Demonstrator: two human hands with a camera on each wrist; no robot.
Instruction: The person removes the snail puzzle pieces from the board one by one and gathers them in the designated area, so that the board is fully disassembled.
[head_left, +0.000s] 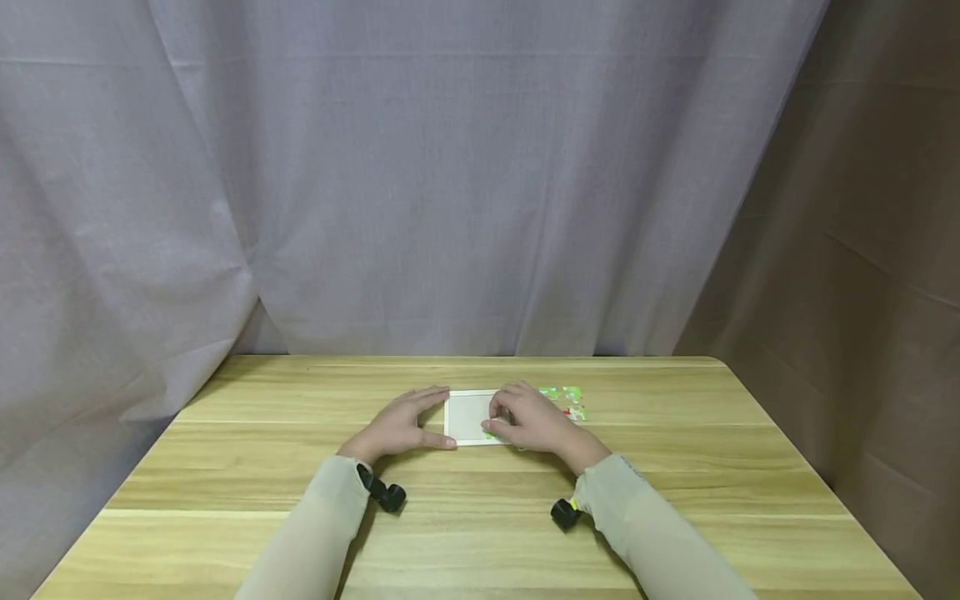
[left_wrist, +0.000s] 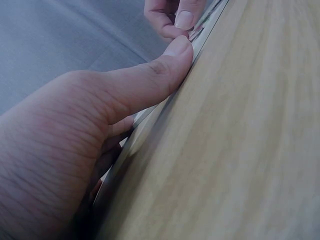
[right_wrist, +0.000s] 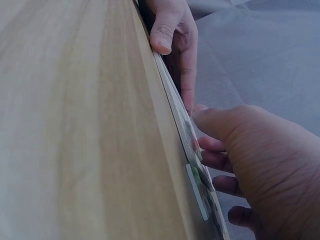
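A white-rimmed puzzle tray (head_left: 472, 443) lies flat on the wooden table, its left part showing a plain light base. My left hand (head_left: 401, 427) steadies it from the left, fingers at the far corner and thumb resting on the near rim. Over the tray's right part, my right hand (head_left: 528, 417) pinches a small puzzle piece (head_left: 489, 435) with green on it between thumb and forefinger, close above the base. Most of that piece and the tray's right end are hidden by the right hand.
Several green, white and red puzzle pieces (head_left: 573, 393) lie to the right of the tray. In the right wrist view a loose green-faced piece (right_wrist: 198, 192) sits by the tray's near side. A grey curtain (head_left: 480, 208) hangs behind the table (head_left: 480, 533).
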